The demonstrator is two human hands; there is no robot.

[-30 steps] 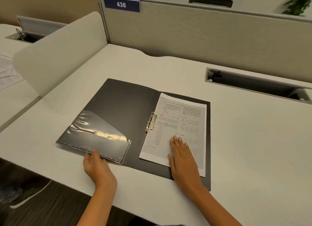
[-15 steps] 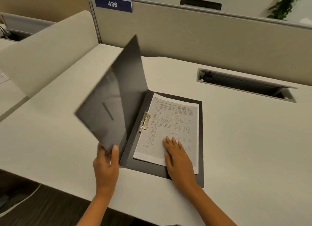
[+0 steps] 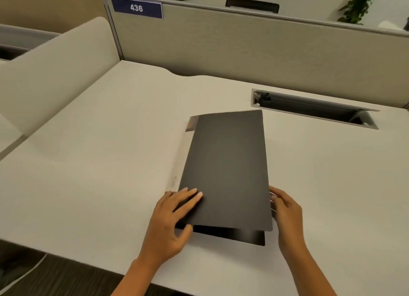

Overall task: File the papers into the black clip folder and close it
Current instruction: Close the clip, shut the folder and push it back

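Head view: folder [image 3: 228, 169] cover, upright a moment ago, now nearly shut over papers; left hand [image 3: 174, 216] presses it flat, right hand [image 3: 285, 209] pinches its edge.

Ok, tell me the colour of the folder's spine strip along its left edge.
Pale beige or cream, against the black cover, on the spine strip of the folder; head view, the only one.
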